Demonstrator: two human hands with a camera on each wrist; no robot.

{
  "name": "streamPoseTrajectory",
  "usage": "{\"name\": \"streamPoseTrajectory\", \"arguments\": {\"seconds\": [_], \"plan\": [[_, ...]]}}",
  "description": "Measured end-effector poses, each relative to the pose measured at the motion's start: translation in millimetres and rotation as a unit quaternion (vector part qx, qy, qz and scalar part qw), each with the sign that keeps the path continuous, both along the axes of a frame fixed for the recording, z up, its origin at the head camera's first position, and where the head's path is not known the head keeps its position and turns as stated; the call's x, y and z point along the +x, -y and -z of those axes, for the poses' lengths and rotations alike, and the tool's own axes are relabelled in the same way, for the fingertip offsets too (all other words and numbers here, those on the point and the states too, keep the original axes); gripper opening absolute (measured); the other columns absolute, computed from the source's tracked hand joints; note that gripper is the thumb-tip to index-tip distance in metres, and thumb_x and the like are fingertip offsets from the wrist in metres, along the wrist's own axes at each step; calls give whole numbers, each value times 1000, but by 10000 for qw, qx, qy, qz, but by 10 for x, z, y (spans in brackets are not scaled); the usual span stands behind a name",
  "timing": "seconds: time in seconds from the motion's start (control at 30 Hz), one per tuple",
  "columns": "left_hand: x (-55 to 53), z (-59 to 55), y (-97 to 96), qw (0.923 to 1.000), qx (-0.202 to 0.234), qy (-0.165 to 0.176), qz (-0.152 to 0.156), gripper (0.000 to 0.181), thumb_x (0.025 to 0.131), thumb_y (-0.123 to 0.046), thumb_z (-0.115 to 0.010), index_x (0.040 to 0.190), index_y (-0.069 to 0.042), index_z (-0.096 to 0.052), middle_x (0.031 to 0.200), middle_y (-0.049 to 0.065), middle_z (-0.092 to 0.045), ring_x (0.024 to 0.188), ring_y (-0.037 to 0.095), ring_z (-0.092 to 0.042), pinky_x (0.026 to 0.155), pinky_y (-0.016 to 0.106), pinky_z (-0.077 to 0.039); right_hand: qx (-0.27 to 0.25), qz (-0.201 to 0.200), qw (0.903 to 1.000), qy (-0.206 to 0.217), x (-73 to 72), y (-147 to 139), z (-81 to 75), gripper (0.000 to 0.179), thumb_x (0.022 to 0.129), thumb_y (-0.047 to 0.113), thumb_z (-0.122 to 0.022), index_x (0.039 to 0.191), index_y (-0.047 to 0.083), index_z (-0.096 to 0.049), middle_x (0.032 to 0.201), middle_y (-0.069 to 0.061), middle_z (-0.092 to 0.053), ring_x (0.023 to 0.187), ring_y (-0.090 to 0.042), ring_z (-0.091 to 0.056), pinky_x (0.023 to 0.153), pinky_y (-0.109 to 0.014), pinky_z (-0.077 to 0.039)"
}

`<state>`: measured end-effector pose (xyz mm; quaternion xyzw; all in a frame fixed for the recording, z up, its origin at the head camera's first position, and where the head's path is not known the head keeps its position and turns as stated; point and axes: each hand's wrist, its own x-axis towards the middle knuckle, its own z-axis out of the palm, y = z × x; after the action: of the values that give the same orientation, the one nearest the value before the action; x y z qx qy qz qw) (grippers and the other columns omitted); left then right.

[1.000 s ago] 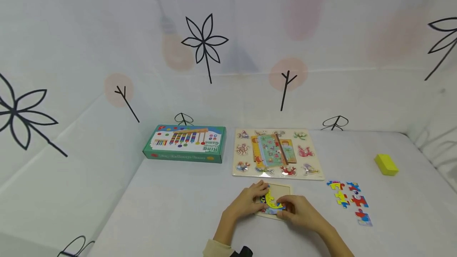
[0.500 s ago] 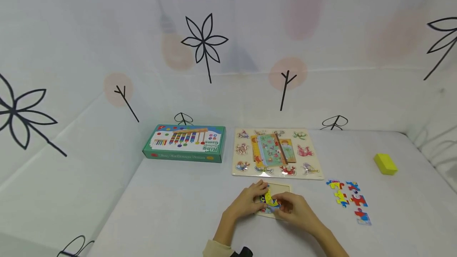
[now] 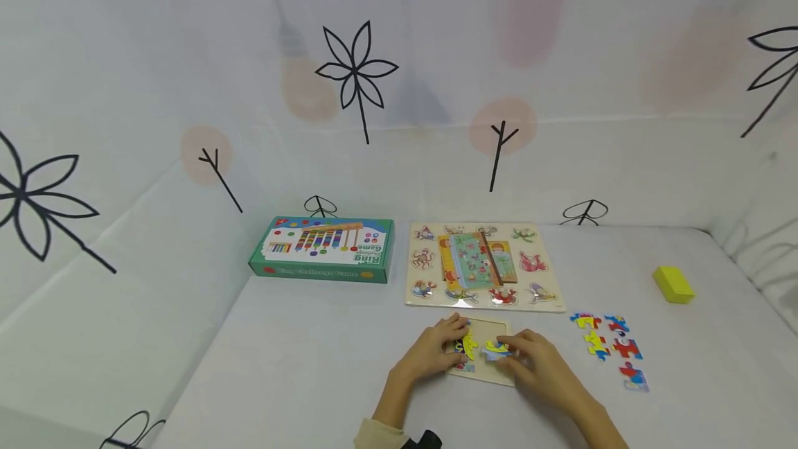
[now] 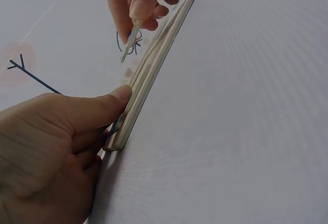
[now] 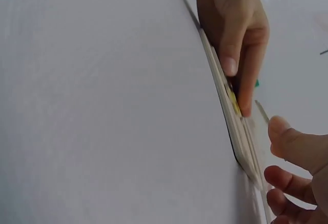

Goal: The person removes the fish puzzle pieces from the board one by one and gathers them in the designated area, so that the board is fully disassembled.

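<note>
Two bare hands work at a squarish, pale wooden puzzle tray (image 3: 489, 375) on the white-covered table in the head view. The left hand (image 3: 431, 350) is partly spread over the tray's left side, its fingers toward the far rim and its thumb toward the near one, touching the yellow and dark jigsaw pieces (image 3: 470, 342) set there. The right hand (image 3: 541, 367) is mostly closed, thumb and fingertips pinching a yellow and pale-blue jigsaw piece (image 3: 495, 350) over the tray's middle, right of the left hand. Well to the right of the right hand lie loose red, yellow and blue jigsaw pieces (image 3: 626, 348).

From the left wrist, the tray shows nearly edge-on. The left thumb rests against its rim; the other fingers are partly hidden. Beyond, the right hand holds its thin piece tilted, apart from the tray.

From the right wrist, the left hand's fingertips reach down to a yellow part in the tray. The right thumb meets the pinched piece's thin edge, just beside the tray.
</note>
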<state>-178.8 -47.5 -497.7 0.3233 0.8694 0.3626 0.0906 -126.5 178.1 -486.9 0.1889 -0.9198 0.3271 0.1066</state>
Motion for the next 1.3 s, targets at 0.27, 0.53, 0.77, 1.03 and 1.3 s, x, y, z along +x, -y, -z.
{"name": "streamPoseTrajectory", "arguments": {"seconds": [0.27, 0.53, 0.77, 1.03, 1.3], "plan": [[-3, 7, -7, 9999, 102, 93, -75, 51, 82, -13, -71, 128, 1, -55, 142, 7, -46, 137, 20, -33, 114, 34, -23, 878, 728, 9928, -354, 83, -552, 18, 28, 70, 10, -80, 97, 7, -73, 89, -4, -57, 82, -20, -49, 69, -38, -42], [1, 11, -14, 9999, 99, 36, -90, 51, 82, -14, -72, 128, 1, -56, 141, 6, -47, 137, 20, -34, 114, 32, -23, 820, 1187, 9892, 250, 260, -1152, 35, 33, 73, 19, -79, 100, 2, -70, 98, -21, -55, 89, -45, -44, 65, -56, -40], [11, 2, -17, 9997, 127, 130, -142, 50, 82, -13, -72, 127, 1, -56, 141, 6, -47, 137, 20, -34, 114, 34, -23, 1187, 1353, 9793, 927, 279, -1365, 45, 38, 77, 29, -77, 104, 3, -69, 100, -30, -53, 87, -54, -43, 60, -57, -41], [9, 10, -28, 9996, 99, 166, -183, 50, 82, -15, -72, 128, 0, -56, 141, 5, -47, 137, 20, -33, 113, 37, -25, 1420, 1401, 9712, 1302, 269, -1419, 74, 42, 78, 32, -75, 106, 1, -69, 100, -34, -50, 87, -56, -40, 63, -60, -40], [16, 4, -24, 9996, 12, 173, -241, 50, 82, -15, -72, 128, -1, -57, 141, 4, -47, 137, 20, -33, 113, 39, -26, 1407, 1404, 9685, 1502, 264, -1430, 62, 43, 79, 30, -74, 109, 1, -67, 104, -39, -48, 88, -58, -41, 64, -62, -40]]}}
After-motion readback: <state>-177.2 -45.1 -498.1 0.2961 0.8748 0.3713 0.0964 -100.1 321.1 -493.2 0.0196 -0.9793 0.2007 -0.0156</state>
